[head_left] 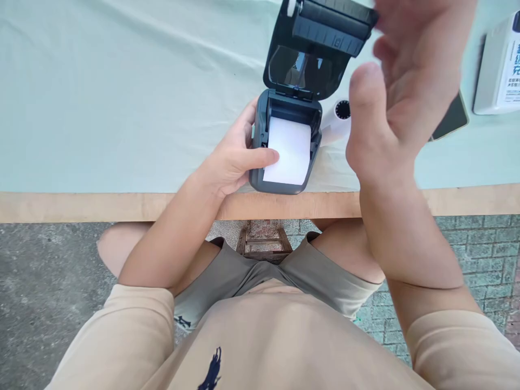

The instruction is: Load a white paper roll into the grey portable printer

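Note:
A dark portable label printer (pixel 280 187) is tilted up at the table's front edge, its lid (pixel 306 76) swung open. White paper (pixel 289 149) covers much of its inner bay. My left hand (pixel 239 146) grips the printer's left side, with the thumb pressed on the paper. Close to the lid's upper right corner is my right hand (pixel 406 81), thumb stretched away from the fingers. Those fingers are blurred and partly beyond the top of the picture; whether they touch the lid is unclear. Behind the printer, a white paper roll (pixel 331 127) with a black core is partly hidden.
A pale green cloth (pixel 122 108) covers the table, leaving a bare wooden front edge (pixel 81 207). Partly behind my right wrist lies a dark phone-like slab (pixel 452 120). A white box (pixel 493 70) with printed text is at the far right. A wooden stool (pixel 264 246) shows below.

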`<action>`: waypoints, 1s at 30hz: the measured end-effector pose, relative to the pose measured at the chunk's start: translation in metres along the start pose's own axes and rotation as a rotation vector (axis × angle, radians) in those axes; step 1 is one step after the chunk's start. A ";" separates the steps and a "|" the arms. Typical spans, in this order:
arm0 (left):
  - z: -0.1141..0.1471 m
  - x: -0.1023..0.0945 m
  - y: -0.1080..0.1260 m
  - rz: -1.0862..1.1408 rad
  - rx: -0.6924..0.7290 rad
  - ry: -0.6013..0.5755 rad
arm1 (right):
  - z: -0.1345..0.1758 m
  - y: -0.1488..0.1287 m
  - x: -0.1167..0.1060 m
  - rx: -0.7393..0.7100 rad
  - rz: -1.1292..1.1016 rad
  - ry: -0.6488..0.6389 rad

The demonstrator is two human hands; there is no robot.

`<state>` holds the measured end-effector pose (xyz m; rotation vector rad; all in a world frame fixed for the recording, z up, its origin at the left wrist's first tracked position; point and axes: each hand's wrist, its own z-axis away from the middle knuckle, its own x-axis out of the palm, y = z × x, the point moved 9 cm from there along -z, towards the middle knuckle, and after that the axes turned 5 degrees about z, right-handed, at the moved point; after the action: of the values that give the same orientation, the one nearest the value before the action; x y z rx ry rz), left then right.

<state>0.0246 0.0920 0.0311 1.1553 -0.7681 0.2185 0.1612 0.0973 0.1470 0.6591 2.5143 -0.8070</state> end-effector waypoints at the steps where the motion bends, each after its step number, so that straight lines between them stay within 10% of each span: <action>1: 0.000 0.000 -0.001 -0.009 -0.008 -0.002 | -0.001 0.002 0.002 0.010 -0.028 -0.019; 14: -0.002 -0.010 0.003 0.199 0.030 0.194 | 0.027 -0.005 0.039 0.055 0.137 -0.342; 30: 0.001 -0.007 0.010 0.222 0.072 0.243 | 0.026 -0.002 0.028 -0.046 0.219 -0.211</action>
<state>0.0135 0.0967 0.0346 1.0867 -0.6757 0.5658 0.1441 0.0887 0.1140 0.7754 2.2191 -0.6986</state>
